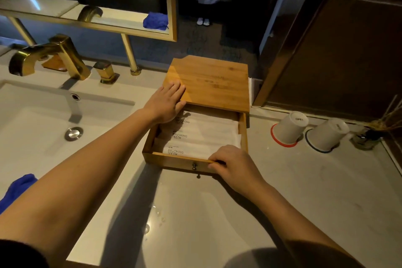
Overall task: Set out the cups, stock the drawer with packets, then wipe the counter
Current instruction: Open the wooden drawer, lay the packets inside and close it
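A wooden box (213, 80) stands on the pale counter (217, 213), its drawer (174, 160) pulled out toward me. Several white packets (202, 135) printed "BRUSHING TEETH" lie inside the drawer. My left hand (166, 102) lies flat on the box's front left corner, fingers spread. My right hand (233, 164) grips the drawer's front edge, just right of its small knob (194, 166). Two white cups stand upside down to the right, one with a red rim (289, 127), one with a blue rim (327, 135).
A sink basin (32, 128) with a gold tap (47, 56) fills the left. A blue cloth (17, 189) lies at the counter's left front. A reed diffuser (367, 137) stands at the far right by the wall. Water drops (156, 215) dot the counter's front.
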The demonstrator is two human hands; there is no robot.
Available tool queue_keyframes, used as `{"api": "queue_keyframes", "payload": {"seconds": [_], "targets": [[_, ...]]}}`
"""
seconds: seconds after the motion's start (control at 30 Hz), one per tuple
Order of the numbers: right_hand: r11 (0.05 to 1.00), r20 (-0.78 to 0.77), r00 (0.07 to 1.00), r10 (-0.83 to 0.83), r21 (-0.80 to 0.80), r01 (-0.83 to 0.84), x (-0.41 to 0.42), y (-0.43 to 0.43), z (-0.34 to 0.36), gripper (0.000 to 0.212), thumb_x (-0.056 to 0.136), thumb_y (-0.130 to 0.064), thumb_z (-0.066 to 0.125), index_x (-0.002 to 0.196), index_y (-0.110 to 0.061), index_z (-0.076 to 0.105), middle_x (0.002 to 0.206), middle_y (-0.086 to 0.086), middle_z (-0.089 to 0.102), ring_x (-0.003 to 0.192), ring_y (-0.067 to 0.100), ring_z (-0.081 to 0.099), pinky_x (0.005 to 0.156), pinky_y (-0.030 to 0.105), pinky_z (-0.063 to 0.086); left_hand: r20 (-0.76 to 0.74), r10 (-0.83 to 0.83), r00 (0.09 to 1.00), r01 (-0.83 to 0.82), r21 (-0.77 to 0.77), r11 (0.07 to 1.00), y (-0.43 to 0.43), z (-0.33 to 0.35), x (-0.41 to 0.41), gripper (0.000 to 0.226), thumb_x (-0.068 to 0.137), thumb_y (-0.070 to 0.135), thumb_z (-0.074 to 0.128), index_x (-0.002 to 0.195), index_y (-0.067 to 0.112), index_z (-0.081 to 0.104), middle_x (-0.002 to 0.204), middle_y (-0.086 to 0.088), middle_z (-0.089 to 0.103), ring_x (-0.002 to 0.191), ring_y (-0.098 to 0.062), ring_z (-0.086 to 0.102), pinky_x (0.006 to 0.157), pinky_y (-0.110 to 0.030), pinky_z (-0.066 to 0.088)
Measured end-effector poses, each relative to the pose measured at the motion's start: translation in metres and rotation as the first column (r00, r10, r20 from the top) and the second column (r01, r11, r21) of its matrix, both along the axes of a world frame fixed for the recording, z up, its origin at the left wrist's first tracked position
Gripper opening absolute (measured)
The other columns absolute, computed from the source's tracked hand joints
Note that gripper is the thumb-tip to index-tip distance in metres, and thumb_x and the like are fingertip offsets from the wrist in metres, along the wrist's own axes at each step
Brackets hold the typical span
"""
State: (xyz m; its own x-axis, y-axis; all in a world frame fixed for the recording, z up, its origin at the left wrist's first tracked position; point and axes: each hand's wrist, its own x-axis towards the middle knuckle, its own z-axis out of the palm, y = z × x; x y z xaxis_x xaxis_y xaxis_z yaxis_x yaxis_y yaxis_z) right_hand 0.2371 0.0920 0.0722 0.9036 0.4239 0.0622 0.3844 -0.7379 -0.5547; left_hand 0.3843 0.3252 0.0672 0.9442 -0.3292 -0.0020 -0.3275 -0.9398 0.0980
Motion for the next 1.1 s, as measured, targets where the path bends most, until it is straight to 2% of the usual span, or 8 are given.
{"api": "queue_keyframes", "payload": {"seconds": [0.33,0.53,0.7,0.83,0.93,1.0,1.03,1.1], "targets": [[0.996,0.253,0.963,-0.092,0.035,0.086,-0.001,0.011,-0.013,0.009,0.084,-0.014,0.066,0.09,-0.01,0.072,0.083,0.006,0.071,0.081,0.019,0.06,0.068,0.028,0.05,-0.037,0.036,0.999,-0.036,0.005,0.999,-0.003,-0.001,-0.001,0.065,0.095,0.05,0.02,0.147,0.014,0.004,0.158,-0.009,0.002,0.145,-0.024,-0.002,0.116,-0.039,0.0],[0.984,0.315,0.932,-0.178,0.043,0.173,0.033,0.012,-0.019,0.012,0.081,-0.015,0.069,0.092,-0.009,0.071,0.085,0.007,0.07,0.082,0.021,0.06,0.068,0.034,0.054,-0.059,0.028,0.998,-0.028,-0.01,1.0,-0.002,0.001,-0.003,0.071,0.092,0.056,0.021,0.147,0.015,0.002,0.158,-0.008,0.0,0.145,-0.022,-0.004,0.116,-0.039,-0.002],[0.966,0.334,0.906,-0.259,0.069,0.25,0.053,0.012,-0.024,0.013,0.079,-0.019,0.071,0.088,-0.012,0.066,0.086,0.004,0.065,0.084,0.016,0.054,0.067,0.029,0.05,-0.027,0.034,0.999,-0.035,-0.01,0.999,-0.003,0.001,-0.006,0.073,0.091,0.057,0.023,0.147,0.015,0.003,0.158,-0.008,0.001,0.145,-0.023,-0.003,0.116,-0.039,-0.002],[0.936,0.393,0.855,-0.338,0.05,0.347,0.074,0.021,-0.018,0.015,0.078,-0.016,0.072,0.089,-0.011,0.062,0.09,0.007,0.063,0.087,0.021,0.054,0.071,0.031,0.049,-0.031,0.035,0.999,-0.036,-0.029,0.999,-0.004,0.0,-0.007,0.074,0.091,0.058,0.024,0.147,0.015,0.003,0.158,-0.008,0.0,0.145,-0.023,-0.004,0.115,-0.039,-0.003],[0.935,0.424,0.843,-0.331,0.027,0.353,0.081,0.028,-0.019,0.007,0.083,-0.014,0.067,0.087,-0.01,0.061,0.087,0.008,0.064,0.083,0.022,0.057,0.071,0.032,0.051,-0.039,0.037,0.999,-0.038,-0.04,0.998,-0.003,0.0,-0.006,0.074,0.091,0.058,0.023,0.147,0.015,0.003,0.158,-0.007,0.0,0.145,-0.023,-0.005,0.116,-0.039,-0.003],[0.936,0.349,0.87,-0.347,0.073,0.344,0.074,0.035,-0.028,0.004,0.086,-0.017,0.063,0.085,-0.014,0.06,0.081,0.003,0.064,0.075,0.016,0.059,0.066,0.028,0.052,-0.036,0.039,0.999,-0.04,-0.04,0.998,-0.004,-0.001,-0.006,0.074,0.09,0.059,0.023,0.147,0.015,0.003,0.158,-0.008,0.0,0.145,-0.022,-0.005,0.116,-0.039,-0.003],[0.921,0.236,0.89,-0.389,0.117,0.372,0.068,0.04,-0.034,0.008,0.088,-0.022,0.061,0.082,-0.018,0.057,0.077,-0.001,0.063,0.07,0.013,0.059,0.062,0.026,0.052,-0.031,0.04,0.999,-0.041,-0.042,0.998,-0.004,-0.003,-0.006,0.075,0.09,0.059,0.023,0.147,0.015,0.003,0.158,-0.008,0.0,0.145,-0.022,-0.005,0.116,-0.039,-0.003],[0.829,-0.165,0.852,-0.498,0.2,0.523,0.057,0.054,-0.042,0.018,0.09,-0.037,0.055,0.076,-0.024,0.056,0.07,-0.006,0.063,0.065,0.011,0.062,0.062,0.029,0.056,-0.02,0.043,0.999,-0.044,-0.05,0.998,-0.004,-0.005,-0.006,0.075,0.09,0.06,0.024,0.147,0.015,0.004,0.158,-0.008,0.0,0.145,-0.022,-0.005,0.116,-0.039,-0.003]]}}
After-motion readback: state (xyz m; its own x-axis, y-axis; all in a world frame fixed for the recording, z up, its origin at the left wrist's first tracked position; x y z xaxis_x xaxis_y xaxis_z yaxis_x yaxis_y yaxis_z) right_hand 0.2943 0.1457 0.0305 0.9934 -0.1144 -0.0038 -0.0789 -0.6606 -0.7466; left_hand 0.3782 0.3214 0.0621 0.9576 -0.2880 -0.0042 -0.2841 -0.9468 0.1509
